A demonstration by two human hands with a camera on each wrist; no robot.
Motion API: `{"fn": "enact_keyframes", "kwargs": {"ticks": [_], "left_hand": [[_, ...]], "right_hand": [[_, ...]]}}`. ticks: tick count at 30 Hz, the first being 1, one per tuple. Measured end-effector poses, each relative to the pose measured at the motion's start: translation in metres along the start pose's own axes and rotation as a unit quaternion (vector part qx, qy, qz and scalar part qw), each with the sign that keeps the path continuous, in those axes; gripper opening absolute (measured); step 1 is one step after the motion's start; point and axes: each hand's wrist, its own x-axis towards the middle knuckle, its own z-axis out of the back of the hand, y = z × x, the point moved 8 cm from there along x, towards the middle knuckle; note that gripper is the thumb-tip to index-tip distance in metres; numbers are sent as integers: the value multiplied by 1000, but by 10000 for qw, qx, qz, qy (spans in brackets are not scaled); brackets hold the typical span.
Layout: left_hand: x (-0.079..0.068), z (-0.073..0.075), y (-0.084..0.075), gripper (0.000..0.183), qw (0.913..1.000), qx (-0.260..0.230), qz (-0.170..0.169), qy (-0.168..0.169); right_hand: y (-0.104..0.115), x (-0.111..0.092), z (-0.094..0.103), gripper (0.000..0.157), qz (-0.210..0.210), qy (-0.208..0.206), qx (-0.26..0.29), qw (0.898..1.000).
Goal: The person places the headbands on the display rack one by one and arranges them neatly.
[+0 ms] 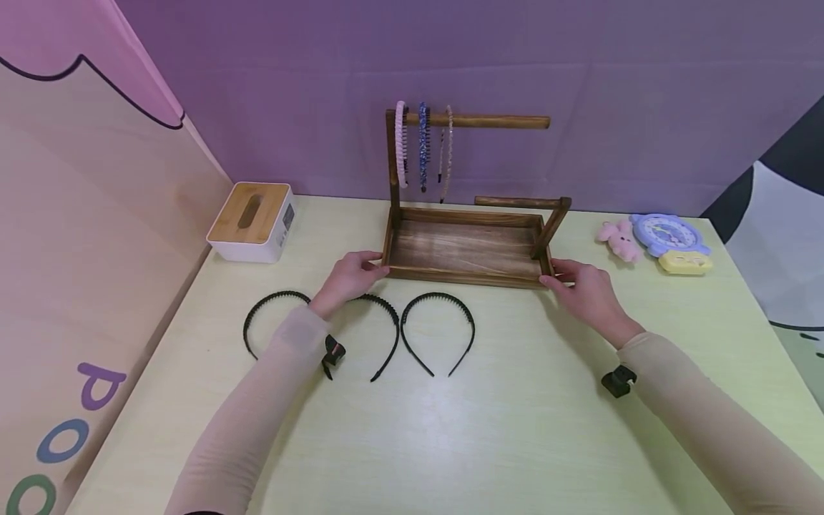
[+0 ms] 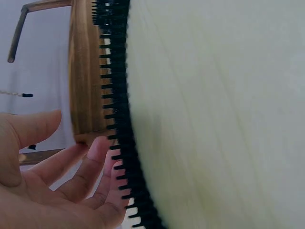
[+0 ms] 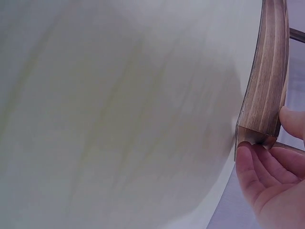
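A brown wooden headband rack (image 1: pixel 466 277) with a tray base and two posts with bars stands on the table. My left hand (image 1: pixel 350 277) touches its left front corner; in the left wrist view the fingertips (image 2: pixel 97 145) meet the tray's end, and the thumb is slightly apart from the wood. My right hand (image 1: pixel 589 293) grips the right front corner, thumb against the wall and fingers round the end. From the upper bar hang a pink headband (image 1: pixel 400 143), a blue one (image 1: pixel 423 146) and a thin pale beaded one (image 1: pixel 449 154).
Black toothed headbands lie in front of the rack, one (image 1: pixel 438 295) uncovered, others (image 1: pixel 273 295) partly hidden by my left arm. A tissue box (image 1: pixel 251 214) stands at back left. At back right are a pink plush (image 1: pixel 620 241), a blue round item (image 1: pixel 669 232) and a yellow piece (image 1: pixel 685 262).
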Motion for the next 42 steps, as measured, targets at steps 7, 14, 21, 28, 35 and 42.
{"fn": "enact_keyframes", "kwargs": {"ticks": [7, 14, 21, 28, 35, 42], "left_hand": [[-19, 19, 3, 44, 9990, -65, -396, -219], [-51, 51, 25, 41, 9980, -118, -237, -572], [-79, 65, 48, 43, 9978, 393, 153, -520], [-96, 66, 71, 51, 9922, 734, 965, -275], [-97, 65, 76, 55, 9915, 765, 1027, -212], [-98, 60, 78, 59, 9917, 965, 838, -148]], "right_hand": [[-1, -1, 1, 43, 21, -40, -12, 10000], [-2, 0, 2, 44, 42, -70, -10, 10000], [-2, 0, 3, 43, 86, -106, -11, 9999], [-2, -1, 1, 42, 65, -43, 6, 10000], [-1, -2, 2, 44, 15, -83, 15, 10000], [0, 0, 1, 44, 36, -66, 43, 10000]]}}
